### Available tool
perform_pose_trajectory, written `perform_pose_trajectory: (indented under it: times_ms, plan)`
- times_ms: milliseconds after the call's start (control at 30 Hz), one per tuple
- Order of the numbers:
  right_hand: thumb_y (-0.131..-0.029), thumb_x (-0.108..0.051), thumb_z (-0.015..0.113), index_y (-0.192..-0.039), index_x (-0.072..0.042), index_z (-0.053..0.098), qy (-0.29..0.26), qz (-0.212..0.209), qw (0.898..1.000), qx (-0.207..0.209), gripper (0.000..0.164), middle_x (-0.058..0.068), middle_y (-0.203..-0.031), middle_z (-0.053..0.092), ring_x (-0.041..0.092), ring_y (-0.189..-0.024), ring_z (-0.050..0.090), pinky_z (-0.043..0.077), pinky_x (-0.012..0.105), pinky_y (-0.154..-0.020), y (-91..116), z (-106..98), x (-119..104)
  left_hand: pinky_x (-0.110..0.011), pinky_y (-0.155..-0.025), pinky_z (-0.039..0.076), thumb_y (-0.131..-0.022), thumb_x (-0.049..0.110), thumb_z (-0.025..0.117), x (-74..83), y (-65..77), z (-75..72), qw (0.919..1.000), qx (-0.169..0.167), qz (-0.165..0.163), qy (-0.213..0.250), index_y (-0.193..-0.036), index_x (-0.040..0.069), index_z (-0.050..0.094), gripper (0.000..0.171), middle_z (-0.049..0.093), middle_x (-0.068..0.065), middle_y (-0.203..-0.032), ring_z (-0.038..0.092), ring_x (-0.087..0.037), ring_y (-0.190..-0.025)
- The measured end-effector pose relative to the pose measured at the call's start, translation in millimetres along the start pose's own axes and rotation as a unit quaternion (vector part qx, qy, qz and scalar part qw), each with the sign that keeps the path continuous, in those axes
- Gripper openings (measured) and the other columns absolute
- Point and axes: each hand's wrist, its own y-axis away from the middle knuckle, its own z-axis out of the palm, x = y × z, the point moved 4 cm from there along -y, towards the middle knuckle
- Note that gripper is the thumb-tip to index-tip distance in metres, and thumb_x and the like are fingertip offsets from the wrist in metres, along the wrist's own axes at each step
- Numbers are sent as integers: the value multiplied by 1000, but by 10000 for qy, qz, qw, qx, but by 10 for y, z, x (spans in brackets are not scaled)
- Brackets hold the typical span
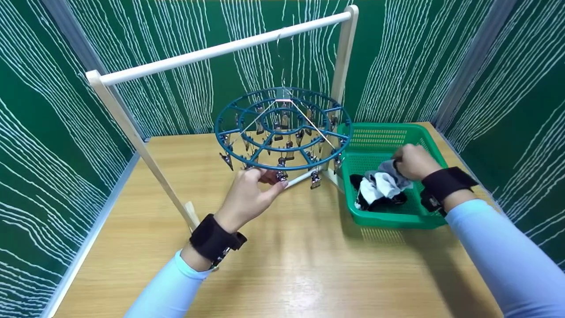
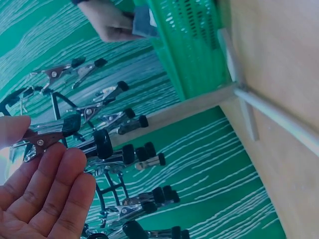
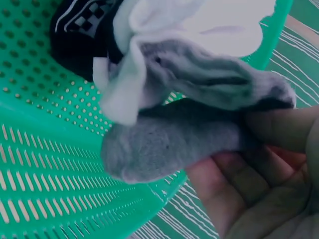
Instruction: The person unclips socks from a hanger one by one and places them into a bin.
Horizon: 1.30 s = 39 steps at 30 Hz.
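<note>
**No sock on the hanger yet, one just lifted from the basket**

Take the round blue clip hanger as your landmark; it hangs from the wooden rail of the rack over the wooden table.

At the hanger's near rim, on its left side, your left hand reaches up to a metal clip. The left wrist view shows the thumb and fingers closing on that clip's handles, though whether it is squeezed wide or merely touched cannot be told. Every clip you can see around the ring hangs bare (none carries any cloth), so nothing is pegged so far, as far as these views show.

To the right of the hanger, just beside its rim, sits the green basket. Your right hand is over it, thumb and fingers pinched on a grey sock by one end. The sock is raised out of the pile but not clear of the basket, and it hangs over the basket's floor.

Below it in the basket lie the rest: white socks and a black sock with a small checkered band, bunched together toward the side nearest the hanger. The exact count cannot be read from the heap. So the work looks to be at its start: the first sock is in hand, the clip is being readied, and the whole pile remains.
</note>
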Motion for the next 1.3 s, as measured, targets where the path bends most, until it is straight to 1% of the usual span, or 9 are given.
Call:
perform_pose_trajectory:
  times_ms: [133, 200, 333, 800, 933, 1033, 1167, 1200, 1300]
  plan:
    - [-99, 4, 45, -70, -4, 59, -35, 37, 9991, -415, 34, 5, -58, 47, 20, -53, 41, 35, 35, -56, -59, 136, -10, -48, -96, 58, -98, 15, 81, -7, 2, -2, 10000, -26, -25, 33, -107, 0, 80, 18, 82, -13, -98, 77, -28, -93]
    - [-97, 7, 44, -64, -15, 44, -44, 1, 9982, -600, 40, -4, -57, 30, 13, -52, 26, 25, 31, -56, -81, 203, -22, -48, -97, 59, -98, 15, 81, -9, 5, 0, 10000, -38, -50, 51, -108, -1, 80, 19, 82, -13, -98, 77, -29, -93]
    - [-91, 11, 46, -64, -21, 28, 85, -173, 9969, -765, 46, -7, -61, 18, 12, -57, 14, 17, 29, -58, -106, 301, -61, -47, -97, 59, -100, 16, 79, -8, 10, 10, 9999, -88, -118, 61, -109, 0, 79, 18, 82, -13, -101, 77, -28, -95]
    - [-90, 9, 47, -62, -22, 30, 71, -326, 9969, -710, 45, -7, -60, 21, 12, -57, 17, 18, 29, -58, -7, 296, -96, -47, -95, 64, -104, 16, 75, -90, 48, 56, 9994, -182, -160, 259, -113, 0, 77, 18, 80, -12, -102, 76, -26, -94]
    - [-98, 3, 52, -60, -17, 46, 62, -257, 9972, -696, 43, -7, -55, 34, 11, -51, 29, 26, 29, -57, 56, 189, -167, -43, -93, 65, -106, 18, 71, -145, 106, 67, 9997, -172, 47, 192, -116, 1, 76, 20, 80, -10, -104, 77, -23, -94]
    - [-106, -5, 56, -67, -7, 64, -30, -139, 9977, -665, 39, -2, -56, 47, 12, -50, 38, 34, 33, -60, 89, 80, -227, -41, -91, 66, -108, 17, 69, -209, 163, 64, 9997, -176, 173, 83, -116, 0, 75, 19, 81, -11, -105, 78, -22, -93]
    - [-111, -14, 57, -105, 10, 77, -215, -34, 9990, -396, 32, 20, -84, 75, 21, -66, 63, 55, 46, -73, 180, -64, -329, -42, -89, 67, -107, 17, 68, -326, 244, 12, 9990, -178, 122, -381, -112, 0, 77, 19, 81, -12, -103, 78, -24, -92]
    - [-112, -18, 57, -115, 13, 76, -278, -17, 9990, -336, 36, 26, -97, 78, 28, -74, 70, 60, 52, -82, 210, -88, -358, -43, -89, 66, -107, 18, 69, -357, 267, -11, 9983, -179, 50, -548, -111, 0, 77, 19, 81, -12, -102, 78, -26, -93]
    - [-114, -33, 56, -140, 15, 63, -336, 22, 9993, -155, 55, 36, -132, 71, 49, -114, 73, 47, 70, -114, 324, -126, -457, -48, -87, 66, -106, 22, 70, -467, 334, -86, 9923, -221, -297, -1178, -108, 1, 79, 22, 81, -15, -103, 78, -31, -95]
